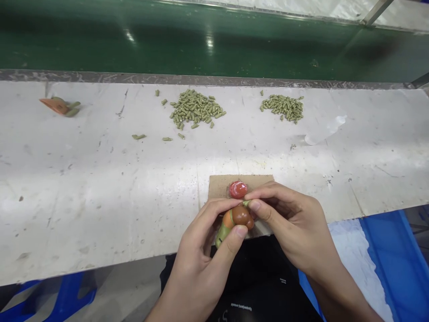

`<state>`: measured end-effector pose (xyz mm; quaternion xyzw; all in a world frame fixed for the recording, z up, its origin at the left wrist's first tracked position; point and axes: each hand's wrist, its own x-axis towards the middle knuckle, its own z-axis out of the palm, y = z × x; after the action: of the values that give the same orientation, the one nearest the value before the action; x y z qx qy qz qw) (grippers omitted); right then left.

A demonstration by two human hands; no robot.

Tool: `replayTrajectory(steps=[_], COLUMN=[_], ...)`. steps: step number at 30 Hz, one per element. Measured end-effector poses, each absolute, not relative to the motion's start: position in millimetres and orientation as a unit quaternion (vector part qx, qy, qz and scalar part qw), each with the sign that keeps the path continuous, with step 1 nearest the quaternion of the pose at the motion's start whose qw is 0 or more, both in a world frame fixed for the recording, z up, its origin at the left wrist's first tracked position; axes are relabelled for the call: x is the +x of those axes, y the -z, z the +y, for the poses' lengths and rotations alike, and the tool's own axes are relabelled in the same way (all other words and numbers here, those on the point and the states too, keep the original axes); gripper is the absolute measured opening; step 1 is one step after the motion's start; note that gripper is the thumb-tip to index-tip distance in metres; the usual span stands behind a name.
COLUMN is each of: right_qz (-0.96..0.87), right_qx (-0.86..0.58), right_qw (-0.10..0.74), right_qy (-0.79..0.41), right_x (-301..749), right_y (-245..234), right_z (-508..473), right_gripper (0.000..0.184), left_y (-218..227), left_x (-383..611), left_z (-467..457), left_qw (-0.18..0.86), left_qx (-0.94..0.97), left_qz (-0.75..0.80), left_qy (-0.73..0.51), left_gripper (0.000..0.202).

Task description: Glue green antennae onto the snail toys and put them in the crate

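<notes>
- The small toy figure (234,221), brown, orange and green, is over a cardboard piece (217,185) at the near edge of the bench (100,188). It seems to be light, hard and smooth plastic.
- The left hand (204,250) clasps its body between thumb and fingers, which looks the safest place to hold.
- The right hand (291,223) pinches a tiny green peg (246,203) at the figure's top; probably it slips easily.
- A red part (237,189) lies just behind.

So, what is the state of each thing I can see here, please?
toy figure: held in the left hand, tilted
small green piece: pinched by the right hand at the figure's top
red piece: lying on the cardboard
cardboard: flat on the table, partly covered by hands
larger green pile: heaped, some pieces loose beside it
smaller green pile: heaped, untouched
orange part: lying alone, far left
</notes>
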<state>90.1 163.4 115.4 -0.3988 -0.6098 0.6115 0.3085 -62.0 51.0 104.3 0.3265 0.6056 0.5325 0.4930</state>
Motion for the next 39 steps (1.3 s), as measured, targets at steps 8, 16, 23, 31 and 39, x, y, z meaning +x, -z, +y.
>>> replayTrajectory(steps=[8, 16, 23, 31, 39], right_qz=[-0.654, -0.692, -0.747, -0.746, -0.756], right_qx=[-0.382, -0.324, -0.567, -0.597, -0.475], right_qw=[0.314, 0.31, 0.289, 0.246, 0.294], right_qy=[-0.572, -0.566, -0.194, -0.163, -0.339], right_x=[94.5, 94.0, 71.0, 45.8, 55.4], right_y=[-115.4, -125.0, -102.6, -96.3, -119.0], right_z=[155.6, 181.9, 302.5, 361.4, 288.4], right_gripper=[0.013, 0.012, 0.03, 0.026, 0.011], left_y=[-100.0, -97.6, -106.5, -106.2, -110.2], left_x=[-62.5, -74.6, -65.9, -59.8, -59.6], left_z=[50.0, 44.2, 43.0, 42.5, 45.1], left_qw=[0.445, 0.494, 0.536, 0.536, 0.518], left_qx=[0.412, 0.338, 0.202, 0.205, 0.135], left_qz=[0.603, 0.61, 0.61, 0.611, 0.602], left_qy=[-0.518, -0.519, -0.547, -0.546, -0.593], left_gripper=[0.027, 0.018, 0.032, 0.039, 0.045])
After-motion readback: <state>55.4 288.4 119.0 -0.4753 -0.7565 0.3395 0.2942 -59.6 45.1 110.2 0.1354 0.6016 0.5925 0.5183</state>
